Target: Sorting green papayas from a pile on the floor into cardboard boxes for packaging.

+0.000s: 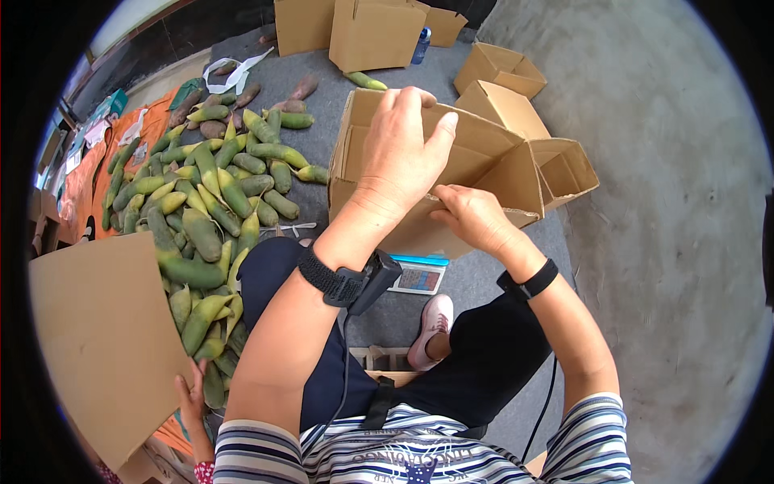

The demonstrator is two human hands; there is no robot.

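Note:
An open cardboard box (417,227) stands in front of me, above a white digital scale (417,275) with a blue edge; whether it rests fully on the scale is hidden. My left hand (405,139) reaches over the box's opening, its fingertips at the far flap or wall and its thumb apart. My right hand (471,218) pinches the upper edge of the box's near wall between thumb and fingers. The part of the box's inside that shows holds nothing. To the left lies a large heap of green radishes (205,236).
Reddish root vegetables (302,88) and a white plastic bag (239,72) lie beyond the heap. More cardboard boxes (378,36) and a blue bottle (422,45) stand at the back, others (565,169) at right. Another person's hand (192,387) is by a large cardboard box (103,339) at lower left.

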